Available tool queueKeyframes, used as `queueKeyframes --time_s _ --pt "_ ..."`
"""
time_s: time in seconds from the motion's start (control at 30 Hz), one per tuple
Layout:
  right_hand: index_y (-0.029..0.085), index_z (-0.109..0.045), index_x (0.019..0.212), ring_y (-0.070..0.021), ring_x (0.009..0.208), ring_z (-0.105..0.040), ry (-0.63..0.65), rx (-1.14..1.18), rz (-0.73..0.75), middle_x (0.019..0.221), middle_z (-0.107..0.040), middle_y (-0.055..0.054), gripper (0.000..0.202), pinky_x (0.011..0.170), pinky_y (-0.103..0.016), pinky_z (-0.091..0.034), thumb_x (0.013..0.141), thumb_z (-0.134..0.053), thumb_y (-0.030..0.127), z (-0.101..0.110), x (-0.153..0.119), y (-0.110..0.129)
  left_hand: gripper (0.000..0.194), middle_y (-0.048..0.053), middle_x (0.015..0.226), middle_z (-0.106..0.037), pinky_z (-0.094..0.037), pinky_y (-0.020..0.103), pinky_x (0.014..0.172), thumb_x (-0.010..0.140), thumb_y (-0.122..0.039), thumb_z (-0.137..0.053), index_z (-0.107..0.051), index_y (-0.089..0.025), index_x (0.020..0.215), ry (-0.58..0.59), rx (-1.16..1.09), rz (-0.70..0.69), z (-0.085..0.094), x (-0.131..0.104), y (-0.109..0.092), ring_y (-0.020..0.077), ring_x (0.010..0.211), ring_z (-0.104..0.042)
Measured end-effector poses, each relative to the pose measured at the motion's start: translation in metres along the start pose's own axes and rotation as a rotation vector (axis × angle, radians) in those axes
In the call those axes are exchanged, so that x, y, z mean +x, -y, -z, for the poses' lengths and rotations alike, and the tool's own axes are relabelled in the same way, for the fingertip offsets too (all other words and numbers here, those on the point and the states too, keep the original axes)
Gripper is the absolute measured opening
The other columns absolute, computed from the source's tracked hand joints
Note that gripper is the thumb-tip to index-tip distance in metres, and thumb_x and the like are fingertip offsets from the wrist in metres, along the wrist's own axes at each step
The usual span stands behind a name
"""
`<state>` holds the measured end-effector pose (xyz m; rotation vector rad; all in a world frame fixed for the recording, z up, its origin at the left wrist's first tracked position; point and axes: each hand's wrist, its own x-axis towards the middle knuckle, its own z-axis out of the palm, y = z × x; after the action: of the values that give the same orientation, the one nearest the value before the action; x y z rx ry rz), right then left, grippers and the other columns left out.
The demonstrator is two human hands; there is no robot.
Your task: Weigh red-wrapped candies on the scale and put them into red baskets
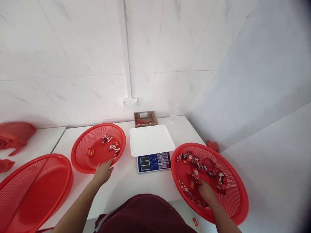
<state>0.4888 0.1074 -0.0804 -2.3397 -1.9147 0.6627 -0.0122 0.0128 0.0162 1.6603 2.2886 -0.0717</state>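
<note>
My left hand (103,173) is at the near rim of a red plastic basket (80,158), fingers apart, with nothing visible in them. Several wrapped candies (112,147) lie scattered in that basket, some close to my fingertips. My right hand (206,193) reaches into another red basket (234,188), its fingers closed at a red wrapped candy (194,177). More red, white and dark wrapped candies (207,164) lie loosely around it. Between the two baskets stands a scale with a white pan (151,141) and a blue keypad panel (154,162).
A third red basket (36,193) stands at the left front. Red plastic bags (12,134) lie at the far left. Behind the scale is a small cardboard box (145,118) with red contents. One candy packet (195,221) lies below the table's front edge. Walls bound the back and right.
</note>
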Motion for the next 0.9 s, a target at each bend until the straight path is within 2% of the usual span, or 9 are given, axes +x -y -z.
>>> queueKeyframes --time_s 0.1,0.3,0.47,0.57,0.63,0.7,0.83,0.9 --pt "0.009 -0.067 0.110 -0.0237 0.099 -0.067 0.039 0.032 -0.020 0.104 -0.072 -0.015 0.049 0.087 -0.030 -0.049 0.074 -0.034 0.012 0.004 -0.006 -0.005 0.045 0.013 0.128 -0.059 -0.029 0.049 0.106 0.090 -0.024 -0.039 -0.046 -0.021 0.134 -0.010 0.044 0.017 -0.004 0.002 -0.006 0.0260 0.121 -0.053" --pt "0.012 -0.065 0.114 -0.0221 0.099 -0.066 0.001 0.086 -0.005 0.108 -0.071 -0.011 0.048 0.087 -0.029 -0.049 0.078 -0.034 0.017 0.021 0.001 -0.003 0.049 0.016 0.138 -0.050 -0.025 0.055 0.108 0.091 -0.026 -0.038 -0.041 -0.015 0.138 -0.063 0.070 0.034 -0.013 0.004 -0.020 0.0290 0.134 -0.038" --pt "0.010 -0.047 0.134 -0.0239 0.129 -0.045 -0.078 0.069 0.021 0.139 -0.051 -0.015 0.055 0.107 -0.035 -0.035 0.083 -0.038 0.029 0.040 0.040 0.002 0.048 0.016 0.144 -0.043 -0.024 0.057 0.109 0.091 -0.025 -0.040 -0.043 -0.016 0.138 -0.211 0.027 0.028 -0.023 -0.001 -0.039 0.0323 0.139 -0.027" --pt "0.011 -0.043 0.138 -0.0310 0.138 -0.030 -0.073 0.044 0.017 0.148 -0.038 -0.018 0.062 0.110 -0.048 -0.028 0.082 -0.045 0.037 0.047 0.064 0.014 0.045 0.014 0.145 -0.042 -0.023 0.057 0.110 0.090 -0.024 -0.041 -0.048 -0.018 0.134 -0.298 -0.004 -0.055 -0.031 -0.007 -0.055 0.0329 0.141 -0.024" --pt "0.017 -0.039 0.141 -0.0371 0.141 -0.019 -0.028 -0.002 -0.006 0.152 -0.030 -0.017 0.066 0.108 -0.062 -0.022 0.081 -0.045 0.045 0.050 0.074 0.027 0.044 0.013 0.144 -0.043 -0.024 0.055 0.111 0.089 -0.025 -0.043 -0.050 -0.019 0.132 -0.313 -0.036 -0.128 -0.036 -0.012 -0.068 0.0324 0.140 -0.025" --pt "0.024 -0.032 0.145 -0.0401 0.143 -0.010 0.048 -0.064 -0.015 0.156 -0.023 -0.013 0.070 0.104 -0.071 -0.016 0.082 -0.041 0.053 0.050 0.078 0.041 0.044 0.012 0.143 -0.044 -0.025 0.054 0.111 0.088 -0.025 -0.044 -0.051 -0.021 0.131 -0.305 -0.069 -0.191 -0.040 -0.018 -0.081 0.0318 0.140 -0.027" --pt "0.028 -0.022 0.148 -0.0374 0.143 -0.011 0.197 -0.126 0.083 0.158 -0.018 -0.009 0.070 0.103 -0.072 -0.017 0.084 -0.037 0.053 0.038 0.066 0.054 0.044 0.009 0.144 -0.044 -0.023 0.057 0.111 0.088 -0.022 -0.043 -0.051 -0.024 0.131 -0.257 -0.126 -0.289 -0.040 -0.029 -0.103 0.0308 0.140 -0.026" --pt "0.028 -0.034 0.144 -0.0363 0.143 -0.015 0.238 -0.111 0.185 0.156 -0.024 -0.009 0.065 0.103 -0.070 -0.020 0.082 -0.041 0.049 0.029 0.053 0.046 0.044 0.007 0.145 -0.044 -0.022 0.058 0.111 0.088 -0.021 -0.042 -0.051 -0.025 0.130 -0.216 -0.163 -0.319 -0.037 -0.033 -0.112 0.0301 0.141 -0.025"
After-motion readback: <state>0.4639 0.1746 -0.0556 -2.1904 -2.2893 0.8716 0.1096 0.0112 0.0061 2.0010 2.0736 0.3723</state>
